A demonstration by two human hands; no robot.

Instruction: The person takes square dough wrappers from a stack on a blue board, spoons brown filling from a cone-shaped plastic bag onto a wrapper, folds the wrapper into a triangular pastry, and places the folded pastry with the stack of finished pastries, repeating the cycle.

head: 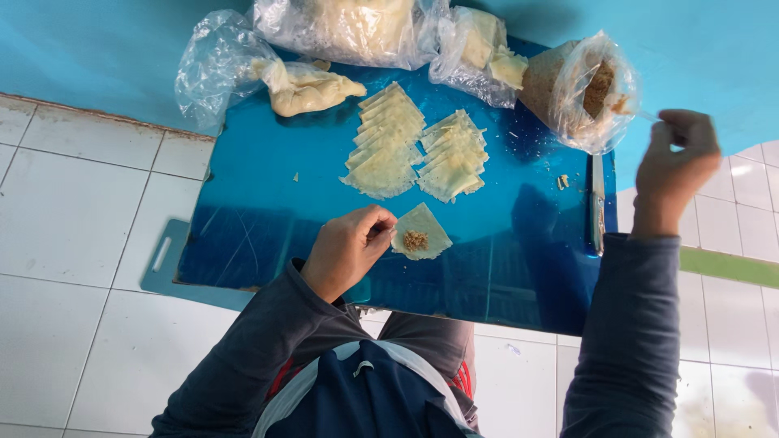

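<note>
My left hand (349,247) rests on the blue board (268,219), fingertips pinching the edge of a square dough wrapper (428,225) that carries a small heap of brown filling (415,240). My right hand (675,166) is raised at the right, fingers closed around a thin utensil handle beside the open plastic bag of brown filling (586,88). Two fanned rows of folded pale wrappers (418,150) lie at the board's middle.
Clear plastic bags of dough and wrappers (341,32) sit along the board's far edge, one with a dough lump (312,88). A knife (598,203) lies at the board's right side. White floor tiles (81,211) surround the board; a turquoise wall is behind.
</note>
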